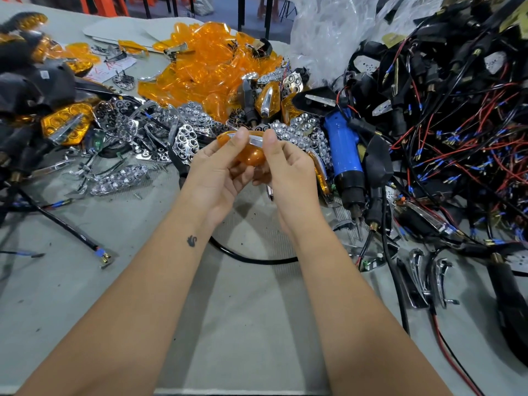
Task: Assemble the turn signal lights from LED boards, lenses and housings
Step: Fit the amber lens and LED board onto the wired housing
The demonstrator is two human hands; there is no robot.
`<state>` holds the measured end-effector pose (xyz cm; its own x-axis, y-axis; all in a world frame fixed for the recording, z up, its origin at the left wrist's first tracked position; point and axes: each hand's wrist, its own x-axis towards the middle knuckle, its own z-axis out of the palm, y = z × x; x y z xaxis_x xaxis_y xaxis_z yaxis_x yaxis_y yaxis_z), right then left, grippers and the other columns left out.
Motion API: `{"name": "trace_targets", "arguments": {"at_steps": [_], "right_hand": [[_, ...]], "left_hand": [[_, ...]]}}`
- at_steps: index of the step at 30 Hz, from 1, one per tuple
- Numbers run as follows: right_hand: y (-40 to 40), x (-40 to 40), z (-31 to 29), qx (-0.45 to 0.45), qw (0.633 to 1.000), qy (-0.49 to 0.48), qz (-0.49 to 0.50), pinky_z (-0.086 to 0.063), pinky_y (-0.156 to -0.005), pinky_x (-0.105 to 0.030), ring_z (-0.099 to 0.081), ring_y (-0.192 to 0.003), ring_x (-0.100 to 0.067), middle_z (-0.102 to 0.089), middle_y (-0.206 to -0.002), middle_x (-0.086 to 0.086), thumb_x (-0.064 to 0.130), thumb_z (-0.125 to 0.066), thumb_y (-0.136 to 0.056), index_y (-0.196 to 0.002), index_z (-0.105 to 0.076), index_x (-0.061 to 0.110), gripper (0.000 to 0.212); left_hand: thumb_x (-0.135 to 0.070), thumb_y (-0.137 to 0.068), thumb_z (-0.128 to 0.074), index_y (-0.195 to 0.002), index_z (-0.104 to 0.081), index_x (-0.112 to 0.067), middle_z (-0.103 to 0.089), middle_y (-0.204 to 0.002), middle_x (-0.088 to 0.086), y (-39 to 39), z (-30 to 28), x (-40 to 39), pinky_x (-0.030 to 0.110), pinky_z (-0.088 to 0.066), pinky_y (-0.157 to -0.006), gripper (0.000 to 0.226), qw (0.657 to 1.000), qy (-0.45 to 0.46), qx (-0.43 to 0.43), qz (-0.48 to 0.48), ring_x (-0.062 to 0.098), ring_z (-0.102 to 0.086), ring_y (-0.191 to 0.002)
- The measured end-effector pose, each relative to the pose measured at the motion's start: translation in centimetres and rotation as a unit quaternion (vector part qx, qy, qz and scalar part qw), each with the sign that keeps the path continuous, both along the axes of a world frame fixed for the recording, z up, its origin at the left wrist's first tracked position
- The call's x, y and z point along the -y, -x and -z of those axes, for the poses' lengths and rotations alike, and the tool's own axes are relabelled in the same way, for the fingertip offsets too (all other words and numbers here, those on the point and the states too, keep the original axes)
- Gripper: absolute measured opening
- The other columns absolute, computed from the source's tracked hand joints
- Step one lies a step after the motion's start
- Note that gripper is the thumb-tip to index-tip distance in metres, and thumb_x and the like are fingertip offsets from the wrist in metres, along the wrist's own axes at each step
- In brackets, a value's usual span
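Both my hands hold one amber lens (251, 155) with a chrome strip along its top, above the middle of the table. My left hand (220, 170) grips its left end, thumb on top. My right hand (285, 167) pinches the right end, thumb pressing on the chrome strip. A heap of loose amber lenses (205, 61) lies at the back. Chrome reflectors (185, 141) are spread just behind my hands. Black housings with red and blue wires (445, 115) are piled on the right.
A blue electric screwdriver (344, 155) lies right of my hands, tip toward me. Finished amber-and-black lights (67, 125) sit at the left. Chrome trim pieces (428, 278) lie at the right front. A black cable (251, 258) curves under my wrists. A clear plastic bag (328, 32) stands behind.
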<state>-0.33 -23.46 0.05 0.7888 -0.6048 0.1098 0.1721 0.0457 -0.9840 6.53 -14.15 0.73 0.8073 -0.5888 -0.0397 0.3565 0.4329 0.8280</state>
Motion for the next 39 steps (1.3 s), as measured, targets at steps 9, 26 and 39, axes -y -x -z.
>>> {"name": "trace_targets", "arguments": {"at_steps": [9, 26, 39], "right_hand": [[0.2, 0.0, -0.4, -0.019, 0.999, -0.033, -0.013, -0.048, -0.058, -0.022, -0.056, -0.061, -0.012, -0.061, -0.065, -0.001, 0.034, -0.06, -0.098, -0.096, -0.065, -0.005, 0.039], [0.6, -0.2, -0.7, 0.0, 0.967, 0.233, 0.108, -0.048, -0.077, -0.013, -0.056, -0.082, 0.004, -0.061, -0.102, 0.001, 0.012, -0.068, -0.092, -0.108, -0.072, 0.019, 0.018], [0.5, 1.1, -0.5, 0.0, 0.992, 0.106, 0.073, -0.057, -0.085, -0.041, -0.063, -0.086, -0.015, -0.069, -0.094, -0.004, 0.006, -0.065, -0.093, -0.091, -0.067, 0.024, 0.019]], "left_hand": [[-0.028, -0.074, -0.074, -0.102, -0.057, -0.005, -0.064, -0.07, 0.005, 0.1, 0.0, 0.3, 0.021, -0.045, -0.049, 0.04, 0.999, -0.028, 0.032, 0.005, 0.016, -0.055, -0.055], [-0.006, -0.087, -0.069, -0.097, -0.065, -0.012, -0.074, -0.091, 0.006, -0.6, 0.1, 0.0, 0.033, -0.06, -0.075, 0.013, 0.998, -0.028, 0.05, -0.019, 0.023, -0.068, -0.086], [-0.001, -0.09, -0.066, -0.1, -0.067, -0.012, -0.073, -0.075, -0.001, -0.5, 0.3, 0.2, 0.019, -0.052, -0.06, 0.015, 0.993, -0.047, 0.098, -0.038, 0.008, -0.064, -0.063]]}}
